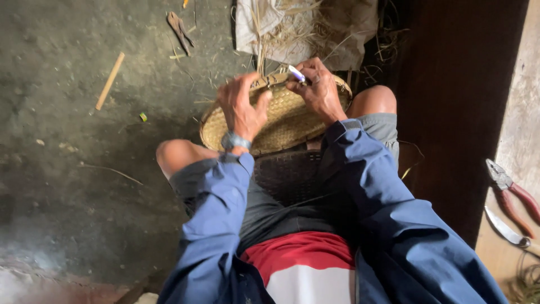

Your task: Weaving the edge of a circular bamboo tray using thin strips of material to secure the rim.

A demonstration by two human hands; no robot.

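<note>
**Two hands at the rim of a woven basket**

Two hands are set on the far edge of a shallow woven basket [281, 118], which is propped between the bare knees so that its rim is tilted up and kept steady for work. The left hand [243, 107] is curled over the rim at the left, its fingers [250, 84] closed on the edge, apparently to brace it. The right hand [320, 90] is closed around a small white and purple tool [296, 73], pinched against the rim; what kind of tool it is cannot be told. Nothing is seen inside the basket, though part of it is hidden by the hands.

On the floor [67, 169] beyond the basket, a pale sack [337, 34] lies heaped with dry straw [292, 34]. A wooden stick [109, 80] lies at the far left. At the right, red-handled pliers [514, 197] and a knife [506, 228] are laid on a pale ledge [523, 129], near to hand.
</note>
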